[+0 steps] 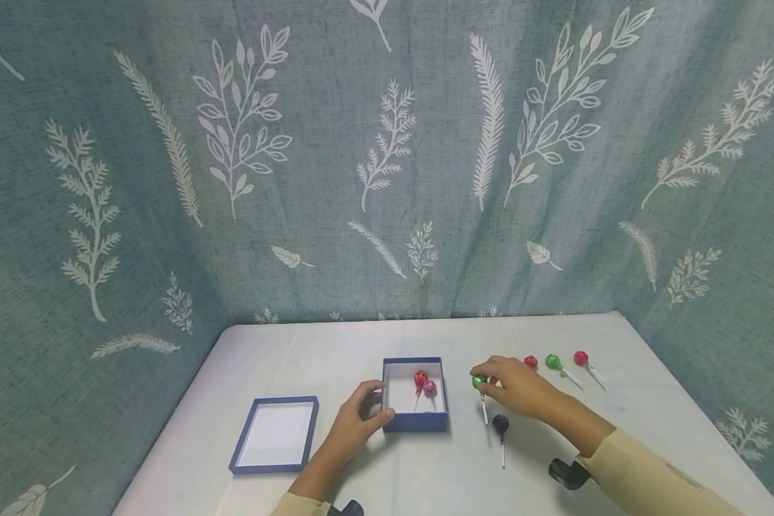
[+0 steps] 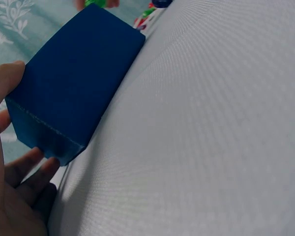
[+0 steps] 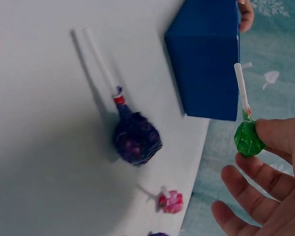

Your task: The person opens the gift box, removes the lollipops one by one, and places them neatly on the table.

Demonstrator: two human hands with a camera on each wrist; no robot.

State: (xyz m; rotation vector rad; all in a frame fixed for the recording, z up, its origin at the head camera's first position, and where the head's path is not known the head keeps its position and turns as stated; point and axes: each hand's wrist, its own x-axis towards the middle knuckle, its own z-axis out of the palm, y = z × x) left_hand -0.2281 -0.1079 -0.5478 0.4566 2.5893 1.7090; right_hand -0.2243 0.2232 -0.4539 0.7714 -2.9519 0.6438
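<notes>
Pinching green lollipop [image 3: 248, 138] by its head in right hand [image 1: 519, 387], out to the right of box [image 1: 416, 423], likely for firm control while leaving stick [image 3: 241, 84] free; gripping box's left side with left hand [image 1: 353, 424], apparently to steady it around red lollipop [image 1: 421, 378] and pink lollipop [image 1: 430, 388].

Legible text: none that I can read. Sleeve [image 1: 651, 484], behind the right hand [image 1: 516, 387]: a faint line of marks [image 1: 684, 476], too small for me to make out. Green lollipop [image 3: 248, 140], pinched in that hand: a red mark [image 3: 249, 112] at its neck, unclear to me. Purple lollipop [image 3: 136, 140], lying on that hand's near side: a red band [image 3: 119, 100] at its neck, blurred beyond my reading.
</notes>
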